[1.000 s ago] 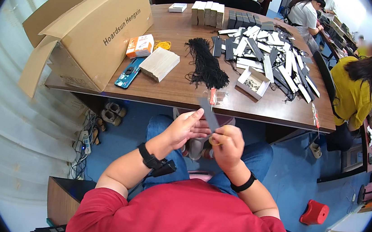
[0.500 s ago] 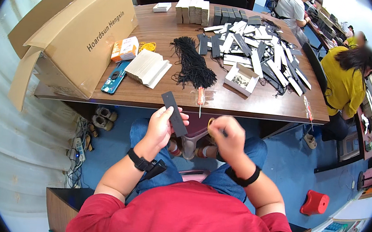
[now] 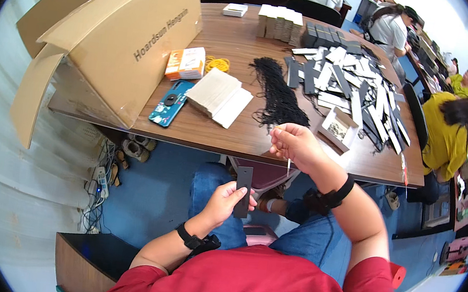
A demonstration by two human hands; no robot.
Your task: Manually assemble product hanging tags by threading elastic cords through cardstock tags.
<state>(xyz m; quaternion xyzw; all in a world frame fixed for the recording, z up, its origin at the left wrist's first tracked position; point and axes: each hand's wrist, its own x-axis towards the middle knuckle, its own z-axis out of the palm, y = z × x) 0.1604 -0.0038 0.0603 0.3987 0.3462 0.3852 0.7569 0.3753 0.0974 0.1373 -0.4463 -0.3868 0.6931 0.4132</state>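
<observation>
- Left grip [image 3: 227, 201]: closed on dark strip [image 3: 244, 177], thumb on its face, holed end pointing away.
- Right grip [image 3: 297, 144]: fingers curled above table [image 3: 231, 34] edge; cannot tell what they hold.
- Black cords [image 3: 278, 93]: just beyond right grip.
- White box [image 3: 333, 139]: near, to right grip's right.
- Strip heap [image 3: 340, 80]: farther, beyond box.
</observation>
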